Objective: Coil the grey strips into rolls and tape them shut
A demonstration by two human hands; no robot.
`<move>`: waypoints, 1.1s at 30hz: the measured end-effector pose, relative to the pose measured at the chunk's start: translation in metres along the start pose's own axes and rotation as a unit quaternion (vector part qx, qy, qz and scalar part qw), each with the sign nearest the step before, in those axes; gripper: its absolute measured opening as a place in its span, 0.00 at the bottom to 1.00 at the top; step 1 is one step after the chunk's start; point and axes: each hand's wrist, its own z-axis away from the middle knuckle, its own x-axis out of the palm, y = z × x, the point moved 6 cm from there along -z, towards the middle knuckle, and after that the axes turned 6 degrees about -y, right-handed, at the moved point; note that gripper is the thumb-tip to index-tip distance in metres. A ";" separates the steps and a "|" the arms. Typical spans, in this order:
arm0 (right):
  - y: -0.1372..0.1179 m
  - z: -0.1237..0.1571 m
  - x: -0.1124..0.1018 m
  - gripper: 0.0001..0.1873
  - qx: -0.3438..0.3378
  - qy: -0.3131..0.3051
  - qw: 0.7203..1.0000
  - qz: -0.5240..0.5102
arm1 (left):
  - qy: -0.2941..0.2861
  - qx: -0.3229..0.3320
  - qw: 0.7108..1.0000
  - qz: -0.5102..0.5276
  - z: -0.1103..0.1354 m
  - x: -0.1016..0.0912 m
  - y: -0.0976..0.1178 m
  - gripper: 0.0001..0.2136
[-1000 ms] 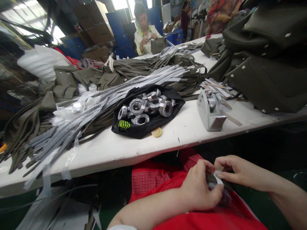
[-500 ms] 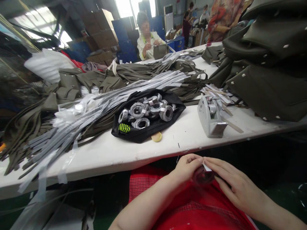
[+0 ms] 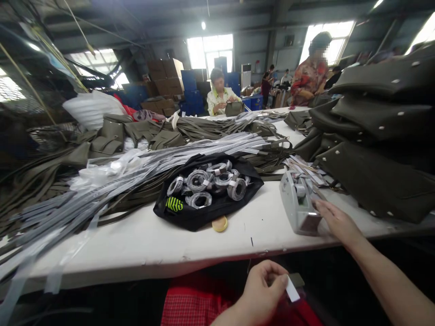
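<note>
My left hand is closed over my lap, pinching a coiled strap with a white paper band around it. The strap's dark olive end sticks out past the band; most of the coil is hidden or lost against the red cloth. On the table's front right stands a grey tape dispenser. My right hand reaches to its cutter end with fingers pressed together; whatever lies between the fingertips is too small to see. Similar banded coils lie in a black bag left of the dispenser.
A yellow disc lies by the bag near the table edge. Long olive straps and grey strips spread behind and left. Olive bags are piled at the right. Co-workers are across the table.
My right hand has left the coil and moved up and right to the tape dispenser. My left hand still holds the coil. The view has tilted up.
</note>
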 end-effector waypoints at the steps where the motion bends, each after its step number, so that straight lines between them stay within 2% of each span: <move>1: 0.002 -0.004 0.004 0.27 0.003 -0.004 1.000 -0.005 | 0.003 -0.001 1.000 -0.006 -0.001 -0.001 -0.004 0.31; 4: 0.000 -0.006 0.011 0.26 0.008 -0.005 1.000 -0.011 | 0.001 0.007 1.000 -0.013 -0.007 -0.002 -0.013 0.27; 9: -0.022 0.002 0.011 0.22 0.005 -0.011 0.999 -0.044 | -0.036 0.030 0.999 -0.020 -0.017 0.002 -0.023 0.22; 12: -0.031 0.019 0.003 0.21 0.000 0.017 0.997 -0.079 | -0.034 0.034 0.998 -0.033 -0.020 0.000 -0.027 0.20; 14: -0.026 0.036 0.001 0.20 0.015 0.026 0.996 -0.086 | -0.019 0.048 0.998 -0.034 -0.020 -0.003 -0.026 0.21; 18: 0.002 0.068 0.022 0.23 0.109 -0.067 0.986 -0.110 | 0.031 0.067 0.997 -0.006 -0.018 -0.011 -0.019 0.23; 21: 0.004 0.085 0.034 0.26 0.133 -0.110 0.975 -0.142 | 0.048 0.078 0.996 -0.006 -0.012 -0.012 -0.007 0.23; 25: -0.033 0.106 0.032 0.25 0.128 -0.156 0.955 -0.219 | 0.057 0.098 0.993 -0.013 -0.003 -0.007 0.011 0.20; 29: -0.076 0.133 0.041 0.24 0.122 -0.276 0.909 -0.286 | 0.082 0.109 0.991 -0.010 0.003 -0.007 0.019 0.16; 31: -0.088 0.145 0.049 0.25 0.116 -0.311 0.896 -0.295 | 0.085 0.116 0.990 -0.013 0.005 -0.007 0.020 0.15; 33: -0.094 0.154 0.056 0.26 0.117 -0.318 0.892 -0.298 | 0.092 0.124 0.988 -0.020 0.008 -0.009 0.020 0.14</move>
